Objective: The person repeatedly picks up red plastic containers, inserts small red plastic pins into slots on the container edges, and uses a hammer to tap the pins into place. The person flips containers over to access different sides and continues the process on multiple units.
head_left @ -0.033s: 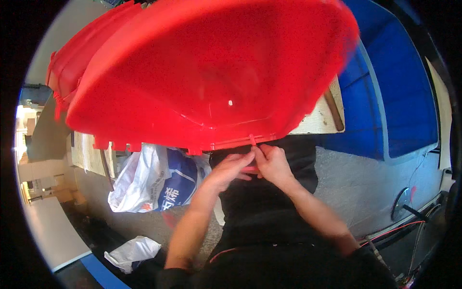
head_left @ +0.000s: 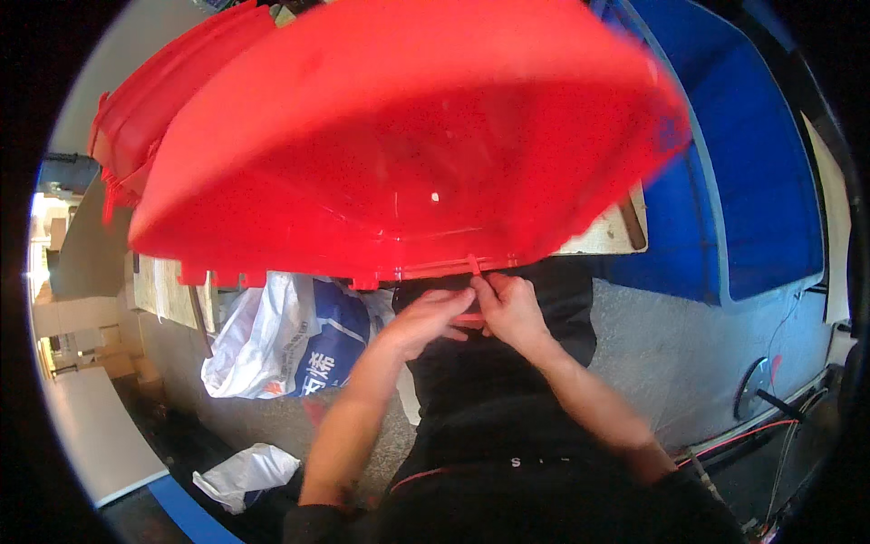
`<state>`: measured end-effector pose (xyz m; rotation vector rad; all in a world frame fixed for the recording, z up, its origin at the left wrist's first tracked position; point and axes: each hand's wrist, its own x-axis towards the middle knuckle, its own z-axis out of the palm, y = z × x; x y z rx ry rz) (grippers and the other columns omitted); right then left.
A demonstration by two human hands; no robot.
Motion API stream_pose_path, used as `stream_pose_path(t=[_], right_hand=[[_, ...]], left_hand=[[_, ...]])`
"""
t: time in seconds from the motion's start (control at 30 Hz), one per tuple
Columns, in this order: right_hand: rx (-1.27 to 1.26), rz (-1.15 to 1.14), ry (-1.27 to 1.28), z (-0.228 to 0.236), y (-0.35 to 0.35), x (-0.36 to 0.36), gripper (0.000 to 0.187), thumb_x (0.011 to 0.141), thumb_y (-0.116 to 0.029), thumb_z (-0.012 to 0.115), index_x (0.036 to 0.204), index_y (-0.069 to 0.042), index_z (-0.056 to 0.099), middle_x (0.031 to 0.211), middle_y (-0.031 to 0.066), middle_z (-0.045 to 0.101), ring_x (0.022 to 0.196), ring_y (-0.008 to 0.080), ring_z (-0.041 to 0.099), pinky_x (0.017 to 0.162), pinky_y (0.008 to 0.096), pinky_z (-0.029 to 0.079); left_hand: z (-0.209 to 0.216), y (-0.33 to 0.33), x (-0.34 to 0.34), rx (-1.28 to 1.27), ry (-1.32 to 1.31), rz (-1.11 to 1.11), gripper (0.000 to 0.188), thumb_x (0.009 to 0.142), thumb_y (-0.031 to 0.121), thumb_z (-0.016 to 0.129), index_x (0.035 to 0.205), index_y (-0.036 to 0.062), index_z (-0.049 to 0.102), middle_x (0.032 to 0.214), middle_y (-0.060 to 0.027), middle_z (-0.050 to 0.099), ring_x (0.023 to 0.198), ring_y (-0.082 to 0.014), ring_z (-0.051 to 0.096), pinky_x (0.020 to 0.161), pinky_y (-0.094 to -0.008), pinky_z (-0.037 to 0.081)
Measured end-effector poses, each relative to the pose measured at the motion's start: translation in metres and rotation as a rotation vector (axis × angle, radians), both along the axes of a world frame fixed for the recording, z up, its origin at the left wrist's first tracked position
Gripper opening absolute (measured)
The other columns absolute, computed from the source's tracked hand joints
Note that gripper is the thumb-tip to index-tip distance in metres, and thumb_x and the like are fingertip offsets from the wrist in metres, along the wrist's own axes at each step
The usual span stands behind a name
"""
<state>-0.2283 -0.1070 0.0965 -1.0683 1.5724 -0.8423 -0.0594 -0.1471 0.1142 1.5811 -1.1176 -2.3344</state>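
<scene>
A large red plastic shell, hollow like a tub (head_left: 362,195), fills the upper middle, its ragged lower edge above my hands. My right hand (head_left: 515,313) is closed at that edge, pinching a thin red strip (head_left: 474,265) that stands up against the rim. A red piece (head_left: 468,321) also shows between my two hands; whether it belongs to the same strip I cannot tell. Just left of it my left hand (head_left: 421,324) has its fingers stretched and apart, below the edge, without a visible grip on anything.
Another red plastic part (head_left: 172,86) stands behind at the far left. A tall blue bin (head_left: 770,181) is on the right. Beneath the shell is a pale board (head_left: 603,238). A white and blue woven sack (head_left: 281,349) and a crumpled white bag (head_left: 245,476) lie at lower left.
The red shell has tipped, its far rim moving down and slightly right, so less of its inside shows. Both hands have stayed almost in place at its near edge.
</scene>
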Motion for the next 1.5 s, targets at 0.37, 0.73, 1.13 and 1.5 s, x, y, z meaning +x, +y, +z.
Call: stream_pose_path(t=[0.37, 0.73, 1.13, 1.5], right_hand=[[0.007, 0.062, -0.021, 0.011, -0.003, -0.004, 0.029, 0.096, -0.019, 0.055, 0.087, 0.007, 0.066, 0.071, 0.0200, 0.069, 0.058, 0.0261, 0.071, 0.057, 0.0380, 0.056], [-0.416, -0.240, 0.684, 0.085, -0.004, -0.111, 0.051, 0.084, -0.015, 0.073, 0.128, -0.002, 0.051, 0.127, 0.0223, 0.057, 0.116, 0.0388, 0.057, 0.094, 0.0448, 0.049], [-0.218, -0.207, 1.058, 0.006, -0.077, -0.170, 0.037, 0.092, -0.010, 0.060, 0.126, 0.002, 0.054, 0.115, 0.0231, 0.059, 0.104, 0.0383, 0.060, 0.082, 0.0465, 0.053], [-0.467, -0.355, 0.134, 0.020, 0.015, -0.048, 0.073, 0.073, -0.017, 0.086, 0.132, -0.001, 0.047, 0.094, 0.0063, 0.056, 0.073, 0.0158, 0.054, 0.066, 0.0265, 0.048]], left_hand=[[0.002, -0.029, -0.034, 0.135, -0.044, 0.155, 0.055, 0.094, 0.052, 0.061, 0.129, 0.0092, 0.056, 0.124, -0.0094, 0.061, 0.113, -0.0270, 0.059, 0.086, -0.0501, 0.054], [-0.007, -0.021, -0.029, 0.197, 0.146, 0.326, 0.033, 0.096, 0.042, 0.063, 0.099, 0.0089, 0.060, 0.083, -0.0057, 0.064, 0.072, -0.0223, 0.066, 0.070, -0.0417, 0.058], [-0.006, -0.021, -0.021, 0.190, 0.088, 0.380, 0.034, 0.091, 0.035, 0.072, 0.110, 0.0085, 0.061, 0.089, -0.0079, 0.066, 0.066, -0.0199, 0.064, 0.062, -0.0417, 0.056], [-0.010, -0.016, -0.024, 0.179, 0.093, 0.382, 0.030, 0.093, 0.034, 0.070, 0.109, 0.0101, 0.062, 0.089, -0.0061, 0.065, 0.067, -0.0208, 0.065, 0.062, -0.0411, 0.056]])
